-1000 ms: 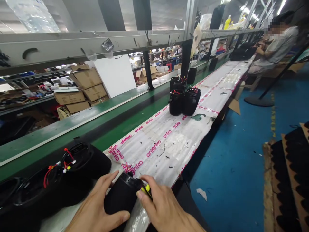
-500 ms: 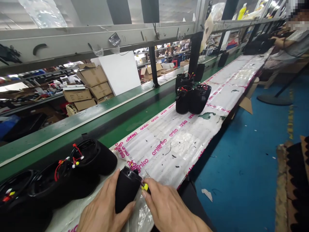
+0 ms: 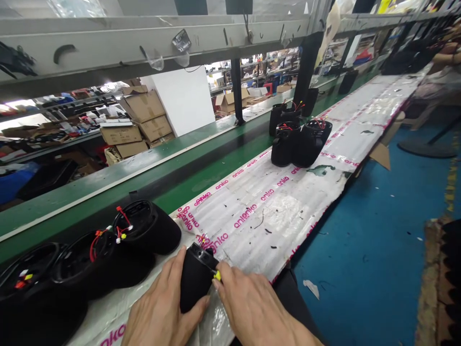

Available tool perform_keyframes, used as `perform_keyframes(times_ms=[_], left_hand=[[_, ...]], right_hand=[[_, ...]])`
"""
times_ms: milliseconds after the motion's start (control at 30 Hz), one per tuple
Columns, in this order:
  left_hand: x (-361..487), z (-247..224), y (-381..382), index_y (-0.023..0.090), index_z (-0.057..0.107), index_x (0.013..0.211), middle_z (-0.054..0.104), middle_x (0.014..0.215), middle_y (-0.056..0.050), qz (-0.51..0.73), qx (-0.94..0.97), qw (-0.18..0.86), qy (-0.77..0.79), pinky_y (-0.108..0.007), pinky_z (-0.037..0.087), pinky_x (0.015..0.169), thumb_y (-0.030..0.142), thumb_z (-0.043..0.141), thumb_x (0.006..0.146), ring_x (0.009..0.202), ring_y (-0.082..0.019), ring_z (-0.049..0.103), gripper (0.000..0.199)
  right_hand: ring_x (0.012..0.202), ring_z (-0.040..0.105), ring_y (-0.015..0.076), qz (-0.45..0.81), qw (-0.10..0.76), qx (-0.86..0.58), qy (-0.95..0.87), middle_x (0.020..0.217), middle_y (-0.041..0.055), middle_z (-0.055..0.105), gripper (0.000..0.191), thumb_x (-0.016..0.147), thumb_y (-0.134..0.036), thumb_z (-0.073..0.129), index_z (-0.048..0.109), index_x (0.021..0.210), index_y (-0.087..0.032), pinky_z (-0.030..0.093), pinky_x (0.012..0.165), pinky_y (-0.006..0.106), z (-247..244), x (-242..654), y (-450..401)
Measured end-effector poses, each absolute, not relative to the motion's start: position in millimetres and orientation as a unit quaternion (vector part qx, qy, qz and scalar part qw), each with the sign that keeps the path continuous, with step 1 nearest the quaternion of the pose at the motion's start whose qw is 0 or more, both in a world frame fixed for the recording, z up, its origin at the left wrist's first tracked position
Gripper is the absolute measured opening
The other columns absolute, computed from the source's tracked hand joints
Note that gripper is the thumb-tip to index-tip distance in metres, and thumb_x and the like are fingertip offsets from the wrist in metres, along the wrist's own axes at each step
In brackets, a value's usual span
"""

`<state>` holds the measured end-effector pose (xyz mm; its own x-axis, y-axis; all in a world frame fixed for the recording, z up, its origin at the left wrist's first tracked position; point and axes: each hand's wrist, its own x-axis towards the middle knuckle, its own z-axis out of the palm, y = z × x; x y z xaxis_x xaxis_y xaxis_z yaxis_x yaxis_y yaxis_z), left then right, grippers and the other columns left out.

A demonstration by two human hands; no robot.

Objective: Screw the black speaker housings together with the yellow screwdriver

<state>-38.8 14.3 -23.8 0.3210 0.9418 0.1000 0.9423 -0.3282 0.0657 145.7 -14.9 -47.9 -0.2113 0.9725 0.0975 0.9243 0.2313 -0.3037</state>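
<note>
My left hand (image 3: 160, 298) is wrapped round a black speaker housing (image 3: 196, 278), its thumb on the near side and its fingers along the left side. The housing leans with its open, hard-rimmed end up, and a few thin wires show behind the rim. My right hand (image 3: 252, 302) is closed on a small screwdriver (image 3: 217, 275) with a yellow and black handle, mostly hidden by the fingers. The screwdriver's tip end is at the right side of the rim; whether it touches cannot be made out.
Several similar housings (image 3: 104, 259) with red, white and yellow connectors stand at left. More housings (image 3: 298, 144) stand further up the bench, which is covered with printed white sheeting (image 3: 281, 211). A green conveyor (image 3: 201, 178) runs alongside beneath a metal beam (image 3: 108, 43). A person's arm (image 3: 444, 57) shows far right.
The view has shifted, so the scene sits further right and the beam higher. Both hands keep their hold on the housing and the screwdriver, with little movement between them.
</note>
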Motion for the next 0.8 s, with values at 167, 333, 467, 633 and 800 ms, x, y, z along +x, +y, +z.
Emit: perform_keyframes(times_ms=[167,333,467,633,800], left_hand=[[-35,-25,13,0.02,0.026,0.15,0.057,0.143,-0.011,-0.056,-0.82,0.034,-0.569,-0.04,0.062,0.082,0.043,0.059,0.083,0.114,-0.03,0.068,0.078],[-35,-25,15,0.022,0.026,0.15,0.058,0.141,-0.011,-0.068,-0.825,0.022,-0.56,-0.038,0.063,0.079,0.039,0.06,0.081,0.112,-0.029,0.069,0.078],[-37,-28,18,0.025,0.025,0.15,0.057,0.143,-0.009,-0.071,-0.824,0.002,-0.562,-0.039,0.063,0.083,0.04,0.061,0.081,0.115,-0.028,0.068,0.079],[-41,-34,21,0.024,0.028,0.149,0.058,0.143,-0.008,-0.061,-0.82,0.006,-0.569,-0.037,0.063,0.08,0.042,0.061,0.081,0.111,-0.028,0.07,0.078],[-37,-37,18,0.022,0.029,0.149,0.059,0.142,-0.01,-0.048,-0.812,0.031,-0.581,-0.038,0.063,0.079,0.043,0.059,0.082,0.105,-0.029,0.071,0.077]], right_hand=[[0.057,0.069,0.0238,0.069,0.104,-0.619,-0.775,0.073,0.0018,0.066,0.002,0.102,-0.024,0.043,0.045,0.104,-0.024,0.046,0.048,0.034,-45,142,-16],[0.056,0.069,0.0276,0.092,0.05,-0.623,-0.775,0.072,0.0038,0.067,0.004,0.101,-0.022,0.044,0.048,0.101,-0.023,0.052,0.047,0.038,-39,140,-11],[0.05,0.067,0.0275,0.089,0.044,-0.619,-0.779,0.065,0.0027,0.065,0.004,0.099,-0.023,0.048,0.051,0.097,-0.022,0.053,0.045,0.038,-39,140,-5],[0.048,0.066,0.0258,0.078,0.02,-0.606,-0.792,0.063,0.0033,0.066,0.003,0.095,-0.017,0.053,0.054,0.096,-0.019,0.049,0.04,0.035,-30,137,3],[0.05,0.068,0.0245,0.096,-0.029,-0.58,-0.808,0.065,0.0029,0.068,0.009,0.092,-0.012,0.052,0.055,0.098,-0.017,0.045,0.039,0.033,-19,138,7]])
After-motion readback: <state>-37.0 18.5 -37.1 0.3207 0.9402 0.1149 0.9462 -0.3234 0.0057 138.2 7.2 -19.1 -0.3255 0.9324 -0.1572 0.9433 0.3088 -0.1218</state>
